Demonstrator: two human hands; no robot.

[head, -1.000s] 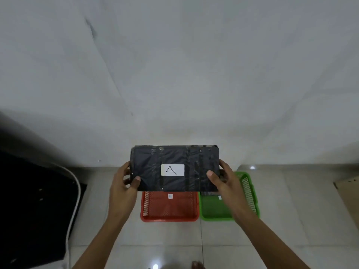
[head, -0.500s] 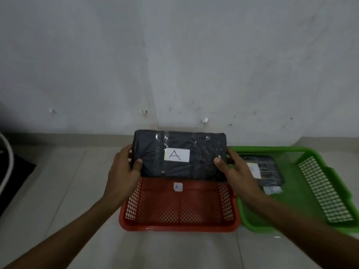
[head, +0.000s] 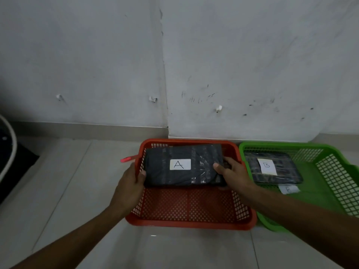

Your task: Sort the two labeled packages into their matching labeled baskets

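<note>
A black wrapped package labelled A (head: 184, 166) sits low inside the red basket (head: 190, 222), over its far half. My left hand (head: 129, 185) grips its left end and reaches over the basket's left wall. My right hand (head: 232, 171) grips its right end. To the right stands the green basket (head: 338, 171), with a black package labelled B (head: 272, 167) lying in it and a small B label (head: 289, 189) on its floor.
Both baskets stand on pale floor tiles against a scuffed white wall (head: 174, 65). A small red tag (head: 127, 159) sticks out by the red basket's left rim. A dark object with a white cable (head: 9, 152) lies at the far left.
The package A has come down from chest height into the red basket, held by both hands throughout. The view has dropped and moved closer to the baskets.
</note>
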